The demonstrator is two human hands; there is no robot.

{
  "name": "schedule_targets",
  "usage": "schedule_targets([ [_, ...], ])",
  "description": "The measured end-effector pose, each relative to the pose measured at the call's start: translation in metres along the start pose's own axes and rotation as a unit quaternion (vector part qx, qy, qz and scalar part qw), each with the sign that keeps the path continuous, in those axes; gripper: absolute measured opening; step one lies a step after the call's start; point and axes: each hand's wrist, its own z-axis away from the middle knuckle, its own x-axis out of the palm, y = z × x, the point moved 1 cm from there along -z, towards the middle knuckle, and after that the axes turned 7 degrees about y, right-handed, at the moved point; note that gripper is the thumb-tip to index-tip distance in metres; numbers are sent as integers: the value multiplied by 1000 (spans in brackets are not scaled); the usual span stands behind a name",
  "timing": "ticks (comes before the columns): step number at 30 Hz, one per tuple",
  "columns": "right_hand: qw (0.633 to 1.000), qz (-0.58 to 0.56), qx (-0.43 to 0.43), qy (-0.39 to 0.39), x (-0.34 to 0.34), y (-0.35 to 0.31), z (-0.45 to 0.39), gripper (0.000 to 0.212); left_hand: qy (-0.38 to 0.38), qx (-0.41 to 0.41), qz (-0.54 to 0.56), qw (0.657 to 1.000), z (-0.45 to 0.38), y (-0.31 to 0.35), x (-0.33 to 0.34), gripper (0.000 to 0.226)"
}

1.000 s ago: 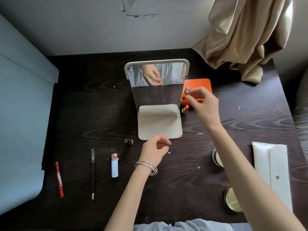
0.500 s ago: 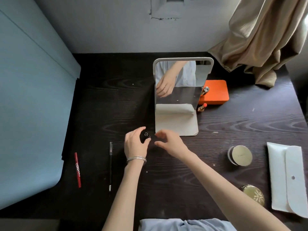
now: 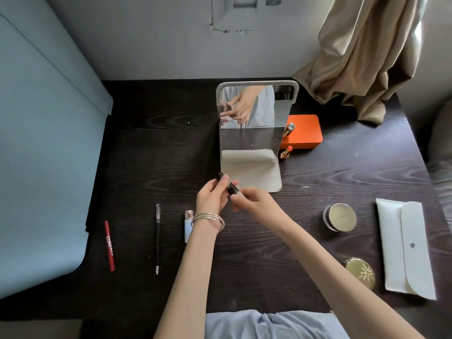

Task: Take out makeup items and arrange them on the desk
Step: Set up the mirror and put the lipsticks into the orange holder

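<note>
A small black tube (image 3: pixel 231 187) is held just above the dark desk (image 3: pixel 151 152), in front of the mirror's base. My left hand (image 3: pixel 212 197) grips its upper end and my right hand (image 3: pixel 252 200) pinches its lower end. On the desk to the left lie a red pencil (image 3: pixel 109 245), a thin black pencil (image 3: pixel 157 238) and a pale blue lipstick (image 3: pixel 187 225), partly hidden by my left wrist. An open orange lipstick (image 3: pixel 286 152) and its gold cap (image 3: pixel 289 129) stand by the orange box (image 3: pixel 305 131).
A standing mirror (image 3: pixel 254 133) is at the desk's middle back. At the right sit a round jar (image 3: pixel 340 217), a gold compact (image 3: pixel 359 272) and a white pouch (image 3: pixel 403 248). A beige curtain (image 3: pixel 367 52) hangs over the back right corner. A blue panel (image 3: pixel 44 167) borders the left side.
My right hand left the gold cap by the orange box and came to the desk's middle. My left hand picked up the black tube; both hands now hold it raised.
</note>
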Motion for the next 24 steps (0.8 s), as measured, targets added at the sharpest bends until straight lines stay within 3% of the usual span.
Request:
schedule_targets([
  [4,999,33,22,27,-8,-6,13,32,18,-73,-13,997,5,-6,11,21],
  [10,982,168,45,69,-25,-6,21,41,48,-139,15,989,14,-12,28,34],
  [15,906,398,-16,144,-23,-3,32,30,116,-130,10,985,19,-23,36,29],
  [17,891,423,-49,159,-23,-1,37,31,104,-102,-5,989,23,-24,38,23],
  [19,950,282,-37,132,-31,-1,41,28,31,-92,6,995,26,-21,40,27],
  [21,997,19,37,67,-38,-1,43,32,-91,-131,108,981,30,-17,38,37],
  [23,981,-165,104,15,-42,2,41,28,-170,-148,174,959,32,-14,33,34],
  [24,973,-199,118,-5,-44,4,40,25,-181,-138,178,957,31,-16,32,29],
])
